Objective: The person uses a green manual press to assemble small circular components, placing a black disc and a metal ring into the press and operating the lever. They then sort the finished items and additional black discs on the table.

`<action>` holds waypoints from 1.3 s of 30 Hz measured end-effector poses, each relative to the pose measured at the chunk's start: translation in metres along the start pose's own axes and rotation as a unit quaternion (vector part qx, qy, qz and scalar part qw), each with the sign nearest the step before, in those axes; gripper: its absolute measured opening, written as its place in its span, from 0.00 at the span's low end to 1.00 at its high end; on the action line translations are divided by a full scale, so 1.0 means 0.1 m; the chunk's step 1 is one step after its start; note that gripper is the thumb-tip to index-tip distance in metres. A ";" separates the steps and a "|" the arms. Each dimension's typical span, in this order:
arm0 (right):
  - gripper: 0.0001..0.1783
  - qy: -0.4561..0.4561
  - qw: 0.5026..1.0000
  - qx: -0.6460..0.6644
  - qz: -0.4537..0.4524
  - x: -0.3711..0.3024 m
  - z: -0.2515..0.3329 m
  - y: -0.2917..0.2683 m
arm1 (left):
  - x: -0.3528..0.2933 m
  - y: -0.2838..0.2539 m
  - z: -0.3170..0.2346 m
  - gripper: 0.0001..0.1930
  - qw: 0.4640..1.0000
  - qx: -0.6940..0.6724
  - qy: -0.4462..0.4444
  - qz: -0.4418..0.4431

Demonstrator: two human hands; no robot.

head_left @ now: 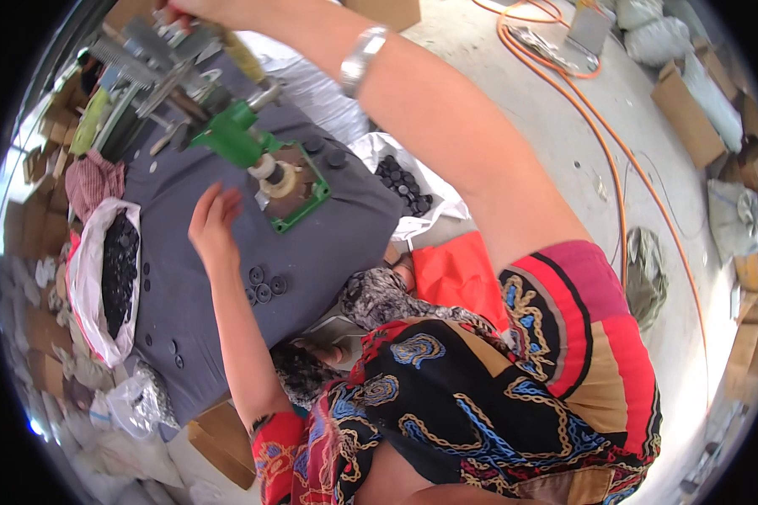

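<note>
A green hand press [234, 135] stands on the grey-clothed table [328, 227], its base plate holding a pale round fixture under the ram. My right hand [195, 10] reaches up to the top edge of the view, closed around the upper end of the press lever [244, 61]; the edge cuts part of it off. Just left of the fixture, my left hand [215, 220] hovers over the cloth, its slightly blurred fingers apart and nothing visible in them. Several black round caps [264, 292] lie on the cloth near my left forearm. More black caps [336, 158] sit behind the press base.
A white sack of black parts [120, 278] lies along the table's left side. Another white bag of black caps [403, 187] stands beyond the right edge. An orange hose [594, 118] runs over the floor, with cardboard boxes [687, 114] at the far right.
</note>
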State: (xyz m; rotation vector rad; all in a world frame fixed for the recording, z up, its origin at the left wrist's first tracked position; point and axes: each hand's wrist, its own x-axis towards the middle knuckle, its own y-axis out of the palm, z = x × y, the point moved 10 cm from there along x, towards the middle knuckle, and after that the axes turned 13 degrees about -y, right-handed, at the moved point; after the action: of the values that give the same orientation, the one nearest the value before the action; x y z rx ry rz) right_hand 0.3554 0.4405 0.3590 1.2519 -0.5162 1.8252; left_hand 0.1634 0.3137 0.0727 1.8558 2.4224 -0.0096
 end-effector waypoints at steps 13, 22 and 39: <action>0.14 -0.029 0.984 -0.071 -0.159 -0.99 0.38 -0.43 | -1.74 -1.57 0.44 0.15 0.885 0.211 0.168 -0.381; 0.29 0.206 0.858 -0.390 0.263 -3.08 -0.68 -0.52 | -1.61 -1.49 0.47 0.16 0.860 0.336 0.115 -0.367; 0.11 0.218 0.871 -0.415 0.148 -3.71 -0.71 -1.01 | -1.51 -1.40 0.42 0.16 0.829 0.419 0.084 -0.360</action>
State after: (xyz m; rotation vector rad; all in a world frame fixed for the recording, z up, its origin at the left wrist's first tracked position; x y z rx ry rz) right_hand 0.4527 0.3974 -0.0175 0.1720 -1.1167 1.7325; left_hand 0.0701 0.1288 0.0348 0.9198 3.4117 -1.1651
